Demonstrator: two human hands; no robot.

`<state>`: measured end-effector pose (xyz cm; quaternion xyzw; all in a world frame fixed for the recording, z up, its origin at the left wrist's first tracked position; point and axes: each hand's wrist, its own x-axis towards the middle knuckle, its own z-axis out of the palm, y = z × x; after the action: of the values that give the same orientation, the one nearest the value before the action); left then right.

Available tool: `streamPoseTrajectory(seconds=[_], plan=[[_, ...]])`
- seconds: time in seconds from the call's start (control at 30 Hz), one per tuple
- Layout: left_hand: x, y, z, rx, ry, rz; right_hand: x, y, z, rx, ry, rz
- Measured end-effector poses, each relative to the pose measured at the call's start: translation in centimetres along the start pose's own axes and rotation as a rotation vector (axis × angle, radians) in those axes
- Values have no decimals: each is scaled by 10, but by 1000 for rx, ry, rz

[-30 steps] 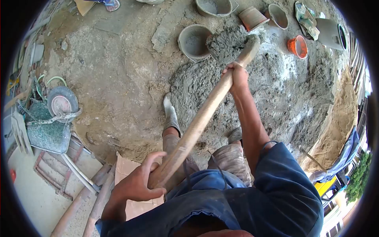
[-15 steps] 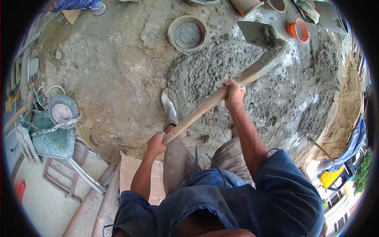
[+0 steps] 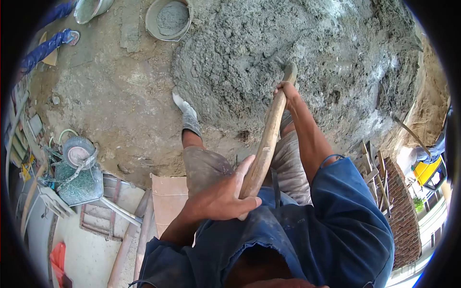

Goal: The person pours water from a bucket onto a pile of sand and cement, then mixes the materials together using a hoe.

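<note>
A long wooden hoe handle (image 3: 268,144) slants up from my waist toward a broad heap of wet grey mortar (image 3: 230,57). My right hand (image 3: 286,90) is wrapped round it near the far end, just above the mortar. At the near end, my left hand (image 3: 223,194) holds the butt loosely, with the thumb and a finger stretched along either side. The hoe's blade is hidden, apparently down in the mortar. Left of the heap stands a bucket (image 3: 151,24) holding grey mix.
An upturned green wheelbarrow (image 3: 80,186) lies at the left, near cardboard (image 3: 168,199) by my leg. Another person's blue-clad limb (image 3: 43,52) shows at the upper left, near a second bucket (image 3: 91,8). A stick (image 3: 410,132) and stacked bricks (image 3: 406,211) are at the right.
The hoe has swung from raised across the heap to steeper and lower, its blade now out of sight. My left hand has come in toward my waist. The view has shifted.
</note>
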<state>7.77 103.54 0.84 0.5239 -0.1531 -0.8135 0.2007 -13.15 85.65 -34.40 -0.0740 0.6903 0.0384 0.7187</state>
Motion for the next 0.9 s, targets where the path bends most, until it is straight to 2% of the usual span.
streamPoseTrajectory(seconds=[0.03, 0.07, 0.1, 0.13, 0.17, 0.33, 0.4, 0.47, 0.53, 0.6, 0.67, 0.73, 0.8, 0.87, 0.9], plan=[[-5, 19, 5, -11, -62, 77, -13, -8, -4, 8, -72, 76], [-8, 38, 4, -11, -123, 169, -20, -18, -5, 9, -69, 67], [-13, 55, -1, -4, -125, 178, -24, -29, -4, 90, -63, 127], [-18, 72, -10, -154, -168, 202, -32, -40, 5, 168, -62, 181], [-26, 85, -17, -304, -211, 228, -43, -48, 14, 193, -81, 129], [-119, 96, -65, -381, -162, 196, -104, -69, 85, 220, -108, -7], [-167, 84, -92, -39, -249, 217, -139, -63, 128, 284, -100, -194], [-218, 48, -108, 12, -151, 253, -184, -44, 180, 273, -134, -297], [-264, 10, -126, 234, -12, -4, -206, -13, 236, 287, -101, -425], [-283, -51, -133, 482, 399, -168, -223, 22, 297, 312, -98, -507], [-276, -150, -168, 436, 674, -295, -210, 58, 350, 385, -223, -564], [-247, -224, -210, 519, 987, -300, -186, 83, 390, 339, -297, -501], [-208, -332, -260, 471, 1044, -167, -162, 96, 404, 344, -292, -507], [-170, -350, -263, 543, 1030, -145, -155, 98, 399, 336, -249, -493], [-149, -356, -254, 506, 1020, -90, -159, 93, 379, 286, -230, -560]])
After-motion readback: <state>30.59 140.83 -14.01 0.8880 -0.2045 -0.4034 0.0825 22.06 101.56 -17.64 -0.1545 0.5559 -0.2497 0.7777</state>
